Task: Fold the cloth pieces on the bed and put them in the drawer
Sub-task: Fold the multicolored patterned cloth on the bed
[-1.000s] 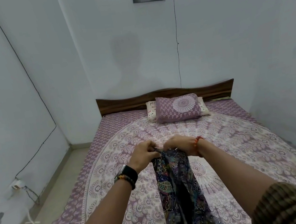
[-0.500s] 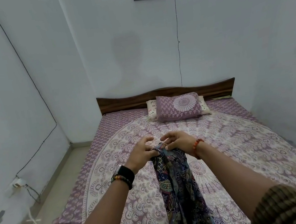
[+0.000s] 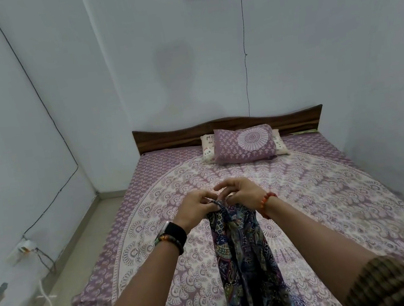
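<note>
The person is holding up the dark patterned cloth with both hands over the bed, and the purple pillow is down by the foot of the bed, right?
Not quite. The purple pillow lies at the head of the bed, against the wooden headboard, as the head view shows. The rest is right: the left hand and right hand hold the dark patterned cloth up over the bed.

Matt printed cloth, wooden headboard

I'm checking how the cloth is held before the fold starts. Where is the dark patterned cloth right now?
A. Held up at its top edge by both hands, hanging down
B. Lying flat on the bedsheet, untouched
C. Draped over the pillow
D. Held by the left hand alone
A: the left hand and right hand both pinch the top of the dark patterned cloth, which hangs below them.
</note>
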